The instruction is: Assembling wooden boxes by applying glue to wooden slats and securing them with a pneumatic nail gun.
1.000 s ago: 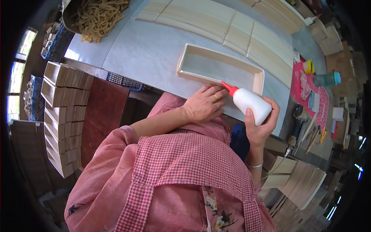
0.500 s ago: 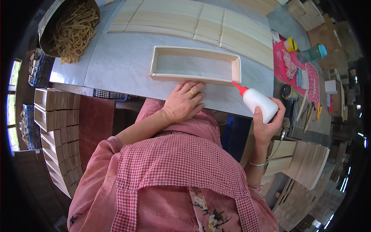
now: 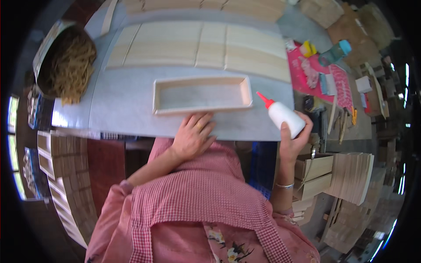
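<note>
A shallow rectangular wooden frame [image 3: 199, 108] lies on the grey table, its upper edges pale and whitish. My left hand [image 3: 193, 136] is at its near side, fingers stretched out with the tips by the lower edge; a ring shows on one finger. Wrapped around a white glue bottle [image 3: 285, 117] with a red nozzle is my right hand [image 3: 296, 138]. The bottle tilts so that its nozzle tip points up and left, just right of the frame's right end and apart from it.
Flat wooden panels [image 3: 171, 46] lie behind the frame. At far left stands a container [image 3: 41, 65] full of tan strips. A pink cloth [image 3: 300, 72], a teal bottle [image 3: 335, 53] and a yellow tub lie to the right. Stacked wooden boxes [image 3: 66, 153] flank me.
The nozzle tip has come away from the frame's right near corner and now sits off to its right. My view has shifted, moving the whole scene leftward and the table lower.
</note>
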Motion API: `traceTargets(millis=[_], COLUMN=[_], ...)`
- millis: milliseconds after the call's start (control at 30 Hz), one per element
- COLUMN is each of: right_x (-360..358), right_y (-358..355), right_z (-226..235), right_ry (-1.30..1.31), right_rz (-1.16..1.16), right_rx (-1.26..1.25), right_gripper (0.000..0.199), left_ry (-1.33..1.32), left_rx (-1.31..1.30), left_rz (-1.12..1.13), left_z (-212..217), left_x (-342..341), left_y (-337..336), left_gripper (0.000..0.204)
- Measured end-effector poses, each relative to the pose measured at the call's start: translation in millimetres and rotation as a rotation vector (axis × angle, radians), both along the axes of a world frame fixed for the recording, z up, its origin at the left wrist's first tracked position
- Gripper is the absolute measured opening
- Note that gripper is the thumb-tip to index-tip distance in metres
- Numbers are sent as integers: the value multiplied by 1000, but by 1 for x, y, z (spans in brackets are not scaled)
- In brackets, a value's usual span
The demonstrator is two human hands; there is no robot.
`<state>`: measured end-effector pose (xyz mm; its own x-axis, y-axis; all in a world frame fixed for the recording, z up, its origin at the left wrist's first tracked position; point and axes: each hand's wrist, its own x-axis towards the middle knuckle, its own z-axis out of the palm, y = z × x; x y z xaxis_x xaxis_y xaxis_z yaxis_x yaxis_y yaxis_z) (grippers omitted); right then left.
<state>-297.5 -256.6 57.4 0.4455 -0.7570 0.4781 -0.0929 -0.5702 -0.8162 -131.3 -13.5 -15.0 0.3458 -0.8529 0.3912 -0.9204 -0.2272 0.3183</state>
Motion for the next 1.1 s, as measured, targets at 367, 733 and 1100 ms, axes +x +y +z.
traceTargets(millis=[367,733,1100], right_x=[82,130,-316], right_y=[-200,-271,-160], right_z=[-24,-49,-87], right_ry=[201,525,849], right_rz=[-291,-356,-1247], right_rx=[-226,-315,11], right_gripper=[41,25,53], left_ry=[-68,-42,-68], left_rx=[57,78,12], left_rz=[-119,-146,-100], left_z=[2,-12,-15], left_x=[12,13,10], left_y=[11,9,0], left_gripper=[42,45,41])
